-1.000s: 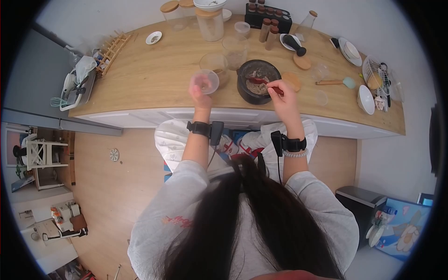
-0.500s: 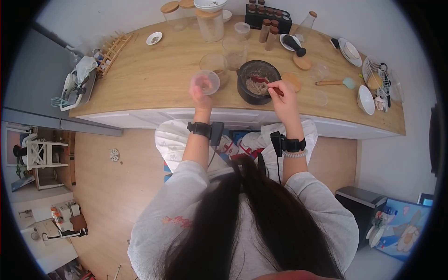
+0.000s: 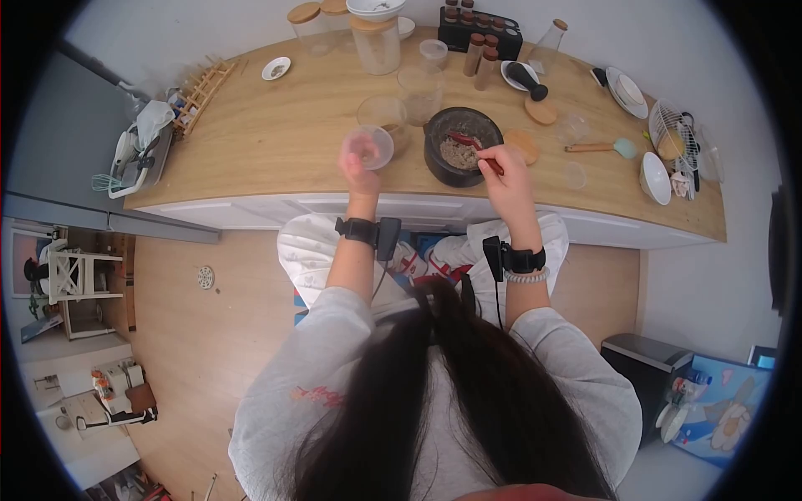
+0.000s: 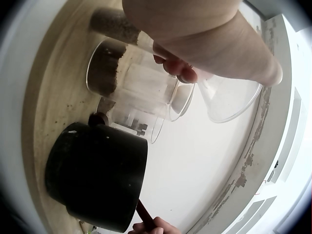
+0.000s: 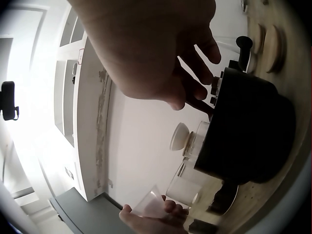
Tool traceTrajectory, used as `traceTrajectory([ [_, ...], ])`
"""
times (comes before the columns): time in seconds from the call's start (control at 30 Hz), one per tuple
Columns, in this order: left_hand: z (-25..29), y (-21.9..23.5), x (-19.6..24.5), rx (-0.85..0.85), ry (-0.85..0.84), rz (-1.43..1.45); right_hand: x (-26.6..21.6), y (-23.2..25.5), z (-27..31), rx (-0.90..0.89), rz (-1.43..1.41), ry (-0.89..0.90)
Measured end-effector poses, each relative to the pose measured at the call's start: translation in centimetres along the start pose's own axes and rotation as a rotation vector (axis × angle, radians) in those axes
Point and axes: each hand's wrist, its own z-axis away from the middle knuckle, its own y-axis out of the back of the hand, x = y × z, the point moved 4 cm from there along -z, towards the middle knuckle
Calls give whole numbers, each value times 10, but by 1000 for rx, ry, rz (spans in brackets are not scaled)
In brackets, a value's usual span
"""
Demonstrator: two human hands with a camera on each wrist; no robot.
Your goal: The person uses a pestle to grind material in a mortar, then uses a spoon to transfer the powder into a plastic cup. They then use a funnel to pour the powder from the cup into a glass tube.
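My right hand [image 3: 508, 179] pinches the handle of a dark red spoon [image 3: 462, 136], whose bowl lies inside a black mortar [image 3: 440, 164] on a crumbly grey-brown ground mass [image 3: 458, 154]. To the left, my left hand [image 3: 358, 171] holds a small clear plastic cup [image 3: 376, 144] near the counter's front edge. In the left wrist view the cup [image 4: 229, 100] is tilted and looks see-through, while the mortar [image 4: 97, 170] stands below it. Fingers and thumb of my right hand [image 5: 161, 58] come together over the mortar's rim in the right wrist view.
Behind the cup stand a glass jar [image 3: 378, 107] with brown powder and another glass jar [image 3: 422, 93]. A black pestle [image 3: 525, 78] lies across a white dish, near wooden lids [image 3: 541, 112]. Further right are a spatula [image 3: 595, 148] and a white bowl [image 3: 655, 179].
The spoon has shifted slightly within the mortar, its bowl moving toward the far side over the ground mass. My left hand and the cup have stayed almost still.
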Motion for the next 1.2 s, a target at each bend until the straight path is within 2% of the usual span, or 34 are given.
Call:
traceTrajectory([
  [0.23,0,-2,3,-3,7,10,-5,0,1,-124,-2,-18],
  [0.43,0,0,0,-17,3,13,6,-1,3,-119,-203,-66],
  [0.53,1,-1,0,-14,4,13,20,-1,3,-25,-445,-168],
  [0.63,1,-1,1,-7,8,9,16,5,0,82,-438,-143],
  [0.93,2,-2,3,0,11,-6,5,3,-5,-85,-108,16],
  [1.03,3,-1,0,-21,17,-4,9,8,-5,-124,-200,9],
  [1.13,3,0,-2,-47,18,-4,12,11,-5,-60,-279,-6],
  [1.2,2,-3,1,-16,9,-11,8,12,-8,-72,-218,22],
])
